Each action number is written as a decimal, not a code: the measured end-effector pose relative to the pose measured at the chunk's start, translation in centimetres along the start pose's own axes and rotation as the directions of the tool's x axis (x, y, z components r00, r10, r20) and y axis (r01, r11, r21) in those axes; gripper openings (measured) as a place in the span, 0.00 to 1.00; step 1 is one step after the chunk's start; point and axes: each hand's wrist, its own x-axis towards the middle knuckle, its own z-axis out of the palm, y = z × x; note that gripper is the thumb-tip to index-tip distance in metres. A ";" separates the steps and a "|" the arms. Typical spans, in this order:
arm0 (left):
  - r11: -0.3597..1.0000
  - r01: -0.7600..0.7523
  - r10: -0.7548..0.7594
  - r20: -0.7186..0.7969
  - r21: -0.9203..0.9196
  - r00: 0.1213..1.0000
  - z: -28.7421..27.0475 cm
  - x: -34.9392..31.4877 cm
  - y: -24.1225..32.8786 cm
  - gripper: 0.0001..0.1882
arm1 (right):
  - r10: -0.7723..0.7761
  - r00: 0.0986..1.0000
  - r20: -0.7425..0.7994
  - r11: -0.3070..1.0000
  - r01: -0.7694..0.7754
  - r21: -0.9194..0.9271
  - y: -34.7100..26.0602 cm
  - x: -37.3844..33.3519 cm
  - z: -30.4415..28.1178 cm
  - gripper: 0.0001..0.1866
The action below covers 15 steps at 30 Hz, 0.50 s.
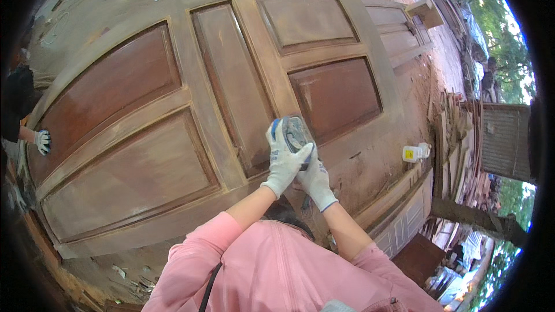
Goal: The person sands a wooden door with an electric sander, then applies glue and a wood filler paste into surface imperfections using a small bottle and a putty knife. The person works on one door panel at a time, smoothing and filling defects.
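A large panelled wooden door (188, 69) lies flat in front of me, part dull and dusty, part reddish brown. Both my gloved hands grip a small hand-held power sander (297, 133) on the door's frame, beside the lower corner of a reddish panel (337, 95). My left hand (282, 159) wraps around the sander's left side, thumb across its near end. Close against it, my right hand (315, 178) is closed at the near right side of the tool, its fingers mostly hidden. The sander's underside is out of sight.
At the far left, a co-worker's gloved hand (43, 141) rests on the door's end. A white jug (416, 152) with a yellow label stands on the dusty ground to the right. Stacked planks (448, 144) and another panelled door (407, 225) lie beyond.
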 end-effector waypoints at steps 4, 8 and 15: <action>1.000 0.028 -0.028 -0.045 0.004 0.999 -0.8 5.5 0.5 0.47 | -0.123 0.992 0.024 0.989 0.121 0.086 -3.0 4.5 0.9 0.59; 0.987 0.028 -0.039 -0.064 -0.161 0.997 -3.6 11.5 -0.8 0.45 | -0.157 0.981 0.110 0.971 0.133 0.200 -10.1 7.8 -1.3 0.61; 0.972 -0.001 -0.010 -0.045 -0.235 0.999 -6.4 23.2 -1.5 0.39 | -0.203 0.974 0.099 0.965 0.182 0.189 -18.7 15.3 -3.6 0.61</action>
